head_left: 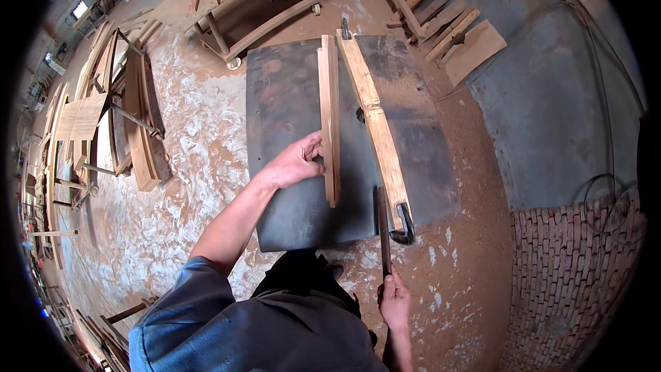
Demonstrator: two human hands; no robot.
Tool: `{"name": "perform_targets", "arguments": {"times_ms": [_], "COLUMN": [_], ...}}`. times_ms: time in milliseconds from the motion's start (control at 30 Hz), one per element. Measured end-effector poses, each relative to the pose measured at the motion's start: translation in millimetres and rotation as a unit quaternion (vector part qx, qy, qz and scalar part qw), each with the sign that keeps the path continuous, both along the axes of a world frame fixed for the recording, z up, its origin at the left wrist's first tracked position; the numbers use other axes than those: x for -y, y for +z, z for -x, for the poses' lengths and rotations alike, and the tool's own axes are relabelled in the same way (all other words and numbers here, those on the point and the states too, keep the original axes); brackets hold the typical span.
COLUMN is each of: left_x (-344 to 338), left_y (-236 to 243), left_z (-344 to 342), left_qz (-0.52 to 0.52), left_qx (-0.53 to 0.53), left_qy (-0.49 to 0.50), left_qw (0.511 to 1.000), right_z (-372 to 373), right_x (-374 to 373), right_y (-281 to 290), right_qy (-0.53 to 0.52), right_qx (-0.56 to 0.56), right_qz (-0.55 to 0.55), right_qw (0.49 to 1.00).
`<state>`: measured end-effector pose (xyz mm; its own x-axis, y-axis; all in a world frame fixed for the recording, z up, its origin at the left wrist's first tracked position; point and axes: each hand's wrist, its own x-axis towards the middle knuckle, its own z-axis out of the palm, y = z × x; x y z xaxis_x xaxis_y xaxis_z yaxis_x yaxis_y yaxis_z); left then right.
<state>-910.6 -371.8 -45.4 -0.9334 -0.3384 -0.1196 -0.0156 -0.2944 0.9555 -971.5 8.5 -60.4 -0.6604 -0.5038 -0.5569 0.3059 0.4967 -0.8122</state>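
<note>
- Long, slim, pinkish-brown wooden batten [330,117], straight, with a small step at the far end: over the left-middle part of the dark grey, flat sheet-topped table [282,103], pointing from near to far. Resting on the top or raised just above it: cannot tell.
- Held along its near half, from the left side, by the bare left hand [296,160]: thumb and forefinger bent in to grasp the wood, other fingertips out of sight behind it.
- Probably light enough for one hand, stiff along its length, dry rather than slippery; likely to dip or swing at the far end from a hold this near.
- Best taken close to mid-length for balance, thumb and fingers on opposite long faces; possibly splintery along the edges and easier to chip at the stepped end.
- Gripped by the bare right hand [394,300], fingers wrapped round it: a dark, narrow, straight bar [384,234], perhaps metal, reaching far-ward just beside the thick, pale yellow wooden beam [374,114]. Likely rigid; safest held by the near part, any teeth or sharp edge being too small to tell.
- Right of the batten, apart from it: that same beam, with a black clamp [405,227] at the near end. Likely heavy and firm against a push.
</note>
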Motion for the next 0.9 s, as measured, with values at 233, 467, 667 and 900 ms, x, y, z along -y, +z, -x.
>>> {"name": "perform_targets", "arguments": {"times_ms": [233, 467, 667, 900], "left_x": [-54, -81, -105, -140], "left_y": [15, 11, -9, -72], "left_z": [-19, -30, -15, 43], "left_qz": [-0.017, -0.073, -0.106, 0.144], "left_qx": [-0.009, -0.017, 0.043, 0.321], "left_qy": [0.009, -0.004, 0.032, 0.073], "left_qw": [1.0, 0.997, 0.993, 0.933], "right_z": [-14, -23, -27, -31], "right_x": [-40, -60, -74, -103], "right_y": [-1, 9, 5, 5], "right_qy": [0.011, 0.009, 0.005, -0.017], "right_qx": [-0.022, -0.021, -0.049, -0.044], "right_qz": [0.003, 0.012, 0.015, -0.027], "right_qw": [1.0, 1.0, 0.999, 0.999]}}
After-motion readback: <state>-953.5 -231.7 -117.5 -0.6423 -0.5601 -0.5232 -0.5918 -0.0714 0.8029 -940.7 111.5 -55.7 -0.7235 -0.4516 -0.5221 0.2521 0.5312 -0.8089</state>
